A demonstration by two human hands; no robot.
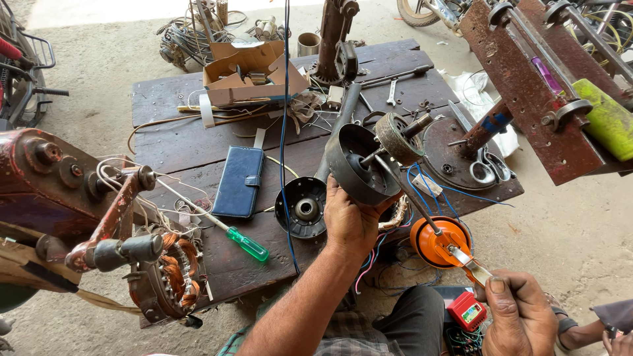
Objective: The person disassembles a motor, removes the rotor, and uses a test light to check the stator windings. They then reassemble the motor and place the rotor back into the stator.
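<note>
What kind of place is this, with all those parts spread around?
Most likely a small repair workshop for fans or electric motors. A copper-wound stator sits at the edge of the low wooden bench, the left hand holds a motor housing, and a green-handled screwdriver lies nearby.

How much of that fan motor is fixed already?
Done: the motor is taken apart; a copper-wound stator sits at the table's near left edge and a round end cover lies on the dark table. In hand: the left hand holds the grey motor housing, the right hand a thin tool reaching into it. Left: the parts remain separate.
</note>
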